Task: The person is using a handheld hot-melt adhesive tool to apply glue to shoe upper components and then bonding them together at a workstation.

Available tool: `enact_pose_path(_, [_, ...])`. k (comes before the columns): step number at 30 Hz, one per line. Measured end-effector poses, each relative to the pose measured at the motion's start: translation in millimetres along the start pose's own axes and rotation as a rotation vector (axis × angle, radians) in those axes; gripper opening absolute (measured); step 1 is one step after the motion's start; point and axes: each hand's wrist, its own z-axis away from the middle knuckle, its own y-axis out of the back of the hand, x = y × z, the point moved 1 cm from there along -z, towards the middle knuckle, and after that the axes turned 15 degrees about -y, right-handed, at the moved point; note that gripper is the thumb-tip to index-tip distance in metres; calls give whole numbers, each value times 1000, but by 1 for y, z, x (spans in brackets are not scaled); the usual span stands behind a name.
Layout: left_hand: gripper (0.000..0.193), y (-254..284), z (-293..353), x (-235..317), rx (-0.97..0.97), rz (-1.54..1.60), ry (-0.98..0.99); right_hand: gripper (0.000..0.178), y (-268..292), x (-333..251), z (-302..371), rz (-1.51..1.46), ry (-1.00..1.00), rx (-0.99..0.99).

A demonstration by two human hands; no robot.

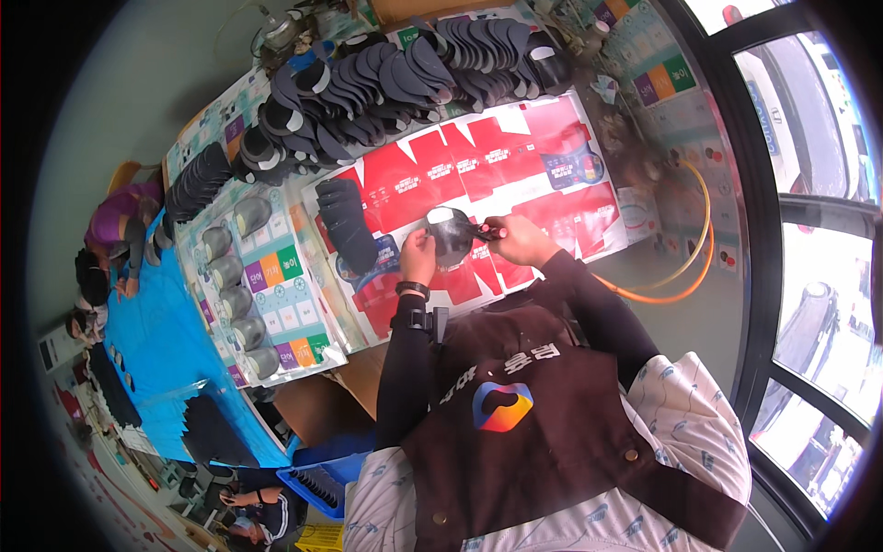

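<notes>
Over the red-and-white printed sheets [478,170], a small dark, shiny, curved piece with a white patch at its top [448,241] is held up. My left hand [418,259] pinches its left edge between thumb and fingers. My right hand [518,243] is closed around a short black-and-red tool [487,232], whose tip reaches the right side of the piece. The tool's exact kind is too small to make out. Just left of my hands lies a stack of black flat pieces [345,221].
Overlapping rows of dark grey insole-shaped pieces [395,74] line the back. Grey rounded caps [235,302] sit on a printed board at left. Beyond it is a blue-covered table [156,340] with a person in purple [124,221]. A yellow-orange hose [704,248] curves at right, near windows.
</notes>
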Motion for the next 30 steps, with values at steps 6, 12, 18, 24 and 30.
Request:
enact_pose_path(6, [34, -6, 1, -11, -27, 11, 14, 30, -2, 2, -4, 29, 31, -24])
enact_pose_path(12, [31, -4, 3, -15, -27, 76, 113, 32, -15, 20, -3, 0, 56, 28])
enact_pose_path(18, [30, -2, 6, -14, -17, 85, 132, 34, -21, 26, 6, 95, 0, -83])
enact_pose_path(24, [31, -6, 7, -13, -4, 64, 88, 30, -27, 30, 6, 128, 16, 15])
enact_pose_path(30, [32, -7, 8, -10, -3, 64, 71, 28, -32, 35, 13, 65, -9, -99])
